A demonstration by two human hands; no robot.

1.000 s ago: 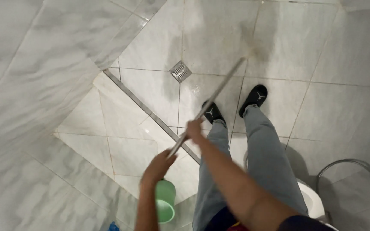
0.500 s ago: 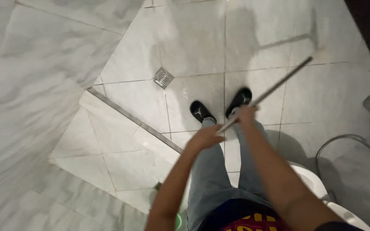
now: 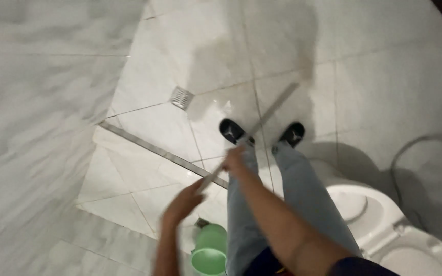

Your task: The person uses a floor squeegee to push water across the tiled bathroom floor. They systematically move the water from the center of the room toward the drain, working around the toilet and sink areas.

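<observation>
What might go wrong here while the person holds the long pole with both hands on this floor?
1. The tiled floor looks glossy, perhaps wet, so the black shoes may slip.
2. The green bucket stands close behind the left hand; a backward pull on the pole could knock it over.
3. The toilet is close beside the right leg.

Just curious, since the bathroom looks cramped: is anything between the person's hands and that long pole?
Nothing visible. Both the left hand and the right hand are already on the grey pole, which slants up over the tiled floor. A green bucket sits below the hands, apart from it.
</observation>
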